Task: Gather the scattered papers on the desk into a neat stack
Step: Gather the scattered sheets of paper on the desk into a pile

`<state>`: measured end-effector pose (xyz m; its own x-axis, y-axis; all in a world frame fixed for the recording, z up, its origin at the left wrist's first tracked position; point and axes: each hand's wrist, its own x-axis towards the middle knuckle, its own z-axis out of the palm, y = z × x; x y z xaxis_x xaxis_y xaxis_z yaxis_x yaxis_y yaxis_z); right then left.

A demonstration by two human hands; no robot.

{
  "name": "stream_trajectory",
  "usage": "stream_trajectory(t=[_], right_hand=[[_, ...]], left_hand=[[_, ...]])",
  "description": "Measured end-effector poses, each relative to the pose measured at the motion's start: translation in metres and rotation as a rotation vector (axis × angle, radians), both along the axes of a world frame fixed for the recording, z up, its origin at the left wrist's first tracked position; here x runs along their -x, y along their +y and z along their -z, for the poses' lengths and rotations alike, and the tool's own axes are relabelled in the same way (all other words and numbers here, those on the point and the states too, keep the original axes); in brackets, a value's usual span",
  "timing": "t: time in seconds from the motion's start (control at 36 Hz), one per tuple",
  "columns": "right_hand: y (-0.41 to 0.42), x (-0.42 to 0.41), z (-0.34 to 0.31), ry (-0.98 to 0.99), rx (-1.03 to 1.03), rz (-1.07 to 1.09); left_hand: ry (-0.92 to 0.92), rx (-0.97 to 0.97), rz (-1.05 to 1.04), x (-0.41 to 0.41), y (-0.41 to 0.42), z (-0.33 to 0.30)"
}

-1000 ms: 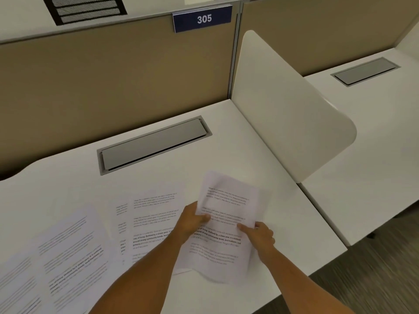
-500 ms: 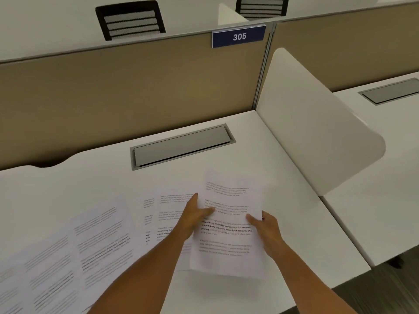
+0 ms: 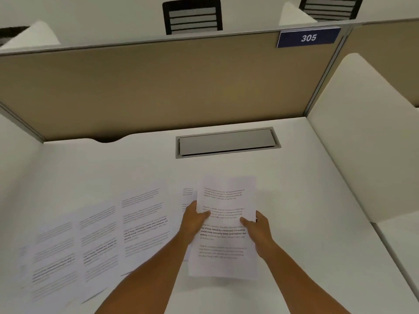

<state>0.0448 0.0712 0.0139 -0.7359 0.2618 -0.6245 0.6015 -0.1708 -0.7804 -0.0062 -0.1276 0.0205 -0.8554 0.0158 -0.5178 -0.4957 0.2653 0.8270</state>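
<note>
Since the earlier frame, both hands had carried the held sheet (image 3: 226, 225) a little leftward, square to the view, and more loose pages had come into sight on the left. Fingers of the left hand (image 3: 194, 219) were pinching that sheet's left edge, thumb on the printed face and the rest behind it; fingers of the right hand (image 3: 258, 226) were pinching the right edge in the same way. Whether this was one sheet or several could not be told. It hung just above the white surface (image 3: 306, 200), partly covering another printed page (image 3: 187, 196) beneath it. Further left, the scattered papers (image 3: 95, 239) lay overlapping in a loose row toward the near left edge. Behind them a grey cable hatch (image 3: 227, 142) sat in the surface, before a tan partition (image 3: 158, 87) bearing a blue "305" sign (image 3: 308, 38).
</note>
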Motion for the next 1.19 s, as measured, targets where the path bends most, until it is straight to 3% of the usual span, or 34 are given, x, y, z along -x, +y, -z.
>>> stream_trajectory(t=[0.33,0.44,0.5,0.67,0.89,1.19], right_hand=[[-0.060,0.018,0.026,-0.101,-0.253,-0.119],[-0.067,0.028,0.033,-0.314,-0.618,-0.289],[-0.069,0.032,0.033,-0.364,-0.697,-0.308],[-0.066,0.042,0.042,-0.451,-0.642,-0.293],[-0.068,0.055,0.043,-0.421,-0.592,-0.257],[-0.069,0.060,0.043,-0.260,-0.500,-0.196]], left_hand=[[-0.059,0.219,-0.053,-0.002,-0.012,0.028],[-0.111,0.399,0.006,0.008,-0.011,0.040],[-0.149,0.490,0.023,0.012,-0.013,0.043],[-0.225,0.585,0.087,0.025,-0.017,0.060],[-0.201,0.689,0.124,0.030,-0.016,0.065],[-0.166,0.619,0.097,0.036,-0.021,0.060]])
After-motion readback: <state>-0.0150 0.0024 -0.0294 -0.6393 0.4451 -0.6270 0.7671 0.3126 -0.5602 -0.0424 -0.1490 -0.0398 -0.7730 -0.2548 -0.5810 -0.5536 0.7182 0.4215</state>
